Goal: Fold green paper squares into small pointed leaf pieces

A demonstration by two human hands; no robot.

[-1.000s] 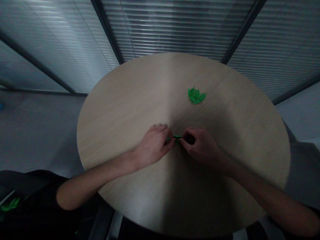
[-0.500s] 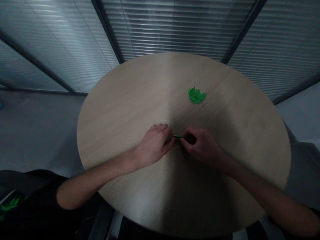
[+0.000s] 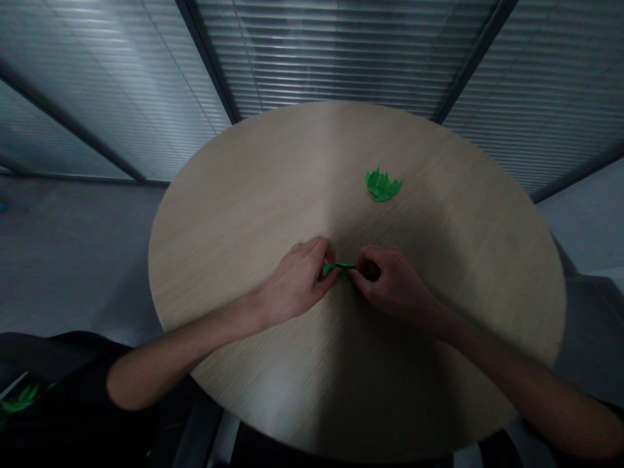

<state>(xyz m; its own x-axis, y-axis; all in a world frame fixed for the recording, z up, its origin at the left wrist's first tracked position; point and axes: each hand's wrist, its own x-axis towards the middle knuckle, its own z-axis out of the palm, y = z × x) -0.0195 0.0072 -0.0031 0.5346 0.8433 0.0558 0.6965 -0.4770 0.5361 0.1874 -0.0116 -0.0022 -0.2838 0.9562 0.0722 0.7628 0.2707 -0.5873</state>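
Observation:
My left hand (image 3: 296, 283) and my right hand (image 3: 394, 283) meet near the middle of the round wooden table (image 3: 234, 214). Between their fingertips they pinch a small folded piece of green paper (image 3: 340, 267), which bends across the gap. Part of it is hidden by my fingers. Farther away, beyond my right hand, a small heap of green leaf-shaped paper pieces (image 3: 383, 185) lies on the tabletop, and neither hand touches it.
Slatted blinds behind glass panels with dark frames (image 3: 341, 52) stand beyond the table. A grey floor (image 3: 73, 260) lies to the left. At lower left, a dark surface (image 3: 58, 416) carries a green leaf-like piece (image 3: 19, 400).
The green paper shows a little more to the left of my fingers, and my left hand has shifted slightly up and left. The heap of pieces has not moved.

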